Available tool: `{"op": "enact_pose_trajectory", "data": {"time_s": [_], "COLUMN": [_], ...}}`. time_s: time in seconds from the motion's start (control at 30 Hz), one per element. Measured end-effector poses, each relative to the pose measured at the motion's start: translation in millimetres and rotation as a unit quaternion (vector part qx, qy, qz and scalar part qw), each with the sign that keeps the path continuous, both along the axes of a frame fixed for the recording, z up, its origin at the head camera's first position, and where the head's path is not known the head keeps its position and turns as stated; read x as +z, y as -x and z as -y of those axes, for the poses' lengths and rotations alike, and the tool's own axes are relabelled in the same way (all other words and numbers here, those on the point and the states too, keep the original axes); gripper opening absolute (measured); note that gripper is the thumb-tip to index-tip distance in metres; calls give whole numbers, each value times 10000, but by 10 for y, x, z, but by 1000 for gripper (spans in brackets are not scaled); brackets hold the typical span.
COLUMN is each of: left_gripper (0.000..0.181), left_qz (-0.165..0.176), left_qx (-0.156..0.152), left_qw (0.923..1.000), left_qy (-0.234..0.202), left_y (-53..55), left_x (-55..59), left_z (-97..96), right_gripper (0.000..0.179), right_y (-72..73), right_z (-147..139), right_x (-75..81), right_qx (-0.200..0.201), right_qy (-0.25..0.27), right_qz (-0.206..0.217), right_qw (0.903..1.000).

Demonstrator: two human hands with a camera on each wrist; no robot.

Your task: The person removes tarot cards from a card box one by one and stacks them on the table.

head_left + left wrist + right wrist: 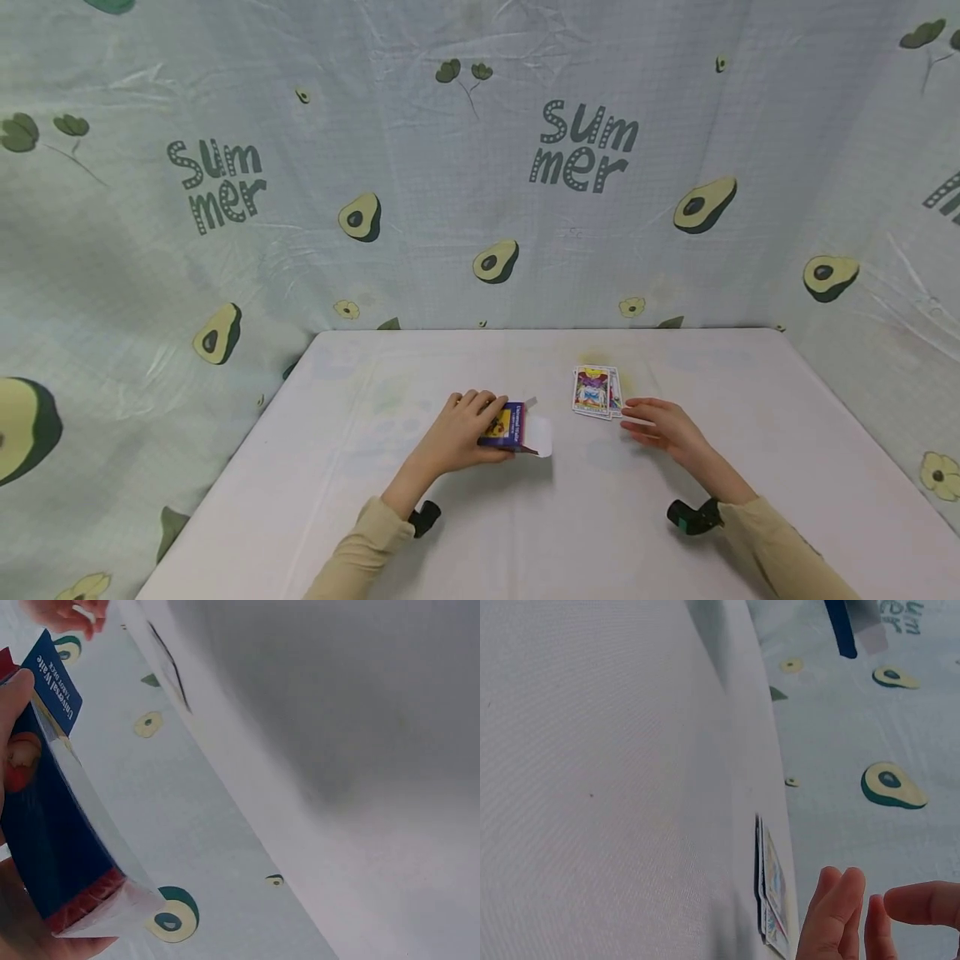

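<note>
My left hand (468, 429) grips a blue tarot deck box (508, 425) above the table, fingers over its top and thumb below. The box's white end flap (538, 435) hangs open toward the right. In the left wrist view, the flap with "Universal Waite Tarot Deck" on the box (56, 817) stands out from its end. A small stack of tarot cards (592, 390) lies face up on the table, a few slightly fanned. Beside the stack's right edge hovers my right hand (667, 429), fingers loosely extended, holding nothing; in the right wrist view its fingers (832, 915) are apart from the cards.
A white-covered table (600, 533) reaches back to a curtain (420, 167) printed with avocados and lettering. Black wrist cameras sit under both wrists, the right one (693, 517) close above the table surface.
</note>
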State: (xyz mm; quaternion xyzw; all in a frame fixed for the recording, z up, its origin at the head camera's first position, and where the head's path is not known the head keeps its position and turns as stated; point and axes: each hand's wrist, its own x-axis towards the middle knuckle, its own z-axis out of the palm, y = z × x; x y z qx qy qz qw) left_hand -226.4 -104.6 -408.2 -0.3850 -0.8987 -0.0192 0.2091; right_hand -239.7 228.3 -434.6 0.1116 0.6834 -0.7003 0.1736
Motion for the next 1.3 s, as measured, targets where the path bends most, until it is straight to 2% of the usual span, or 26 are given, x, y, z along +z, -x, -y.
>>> {"op": "enact_pose_trajectory", "data": {"time_s": [0.2,0.37,0.57,0.97,1.3], "left_gripper": [71,71,70,71,70], "left_qz": [268,265,231,436,485], "left_qx": [76,66,38,2,77], "left_qw": [9988,9971,9968,9944,9909], "left_qy": [390,710,769,964,1252], "left_y": [115,196,262,369,410], "left_x": [-55,-118,-152,-181,-172], "left_z": [-35,-71,-138,-276,-368], "right_gripper": [53,55,57,56,59], "right_y": [-26,-43,-45,-80,-82], "right_z": [-6,-8,-20,0,14], "right_x": [47,62,67,139,149], "right_qx": [164,234,279,538,477], "right_qy": [-53,-69,-28,250,335], "right_qz": [-133,-180,-183,-159,-39], "right_qw": [9998,9995,9994,9981,9983]}}
